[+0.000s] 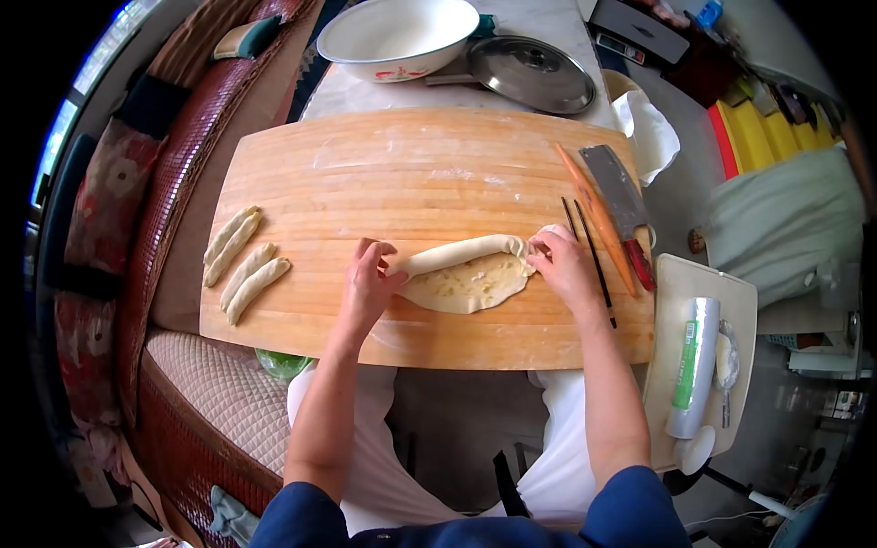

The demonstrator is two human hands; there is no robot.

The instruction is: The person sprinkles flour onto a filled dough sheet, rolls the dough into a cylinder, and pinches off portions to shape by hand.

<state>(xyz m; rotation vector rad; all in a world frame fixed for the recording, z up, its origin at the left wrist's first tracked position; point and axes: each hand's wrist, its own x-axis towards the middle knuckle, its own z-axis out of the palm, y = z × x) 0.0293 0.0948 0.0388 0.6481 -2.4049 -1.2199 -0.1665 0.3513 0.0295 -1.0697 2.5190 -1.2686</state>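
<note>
A sheet of dough (466,288) lies on the wooden board (365,183), its far side rolled into a thick tube and its near side flat, with yellowish bits scattered over it. At the tube's left end, my left hand (370,274) has its fingers closed on the dough. My right hand (559,260) pinches the dough at the right end. Several twisted dough strips (245,269) rest in pairs at the board's left side.
Right of my right hand lie dark chopsticks (596,260), a wooden rolling pin (598,219) and a cleaver (617,187). Behind the board stand a white enamel basin (388,68) and a pan lid (534,75). A tray (662,342) at the right holds a plastic wrap roll (696,365).
</note>
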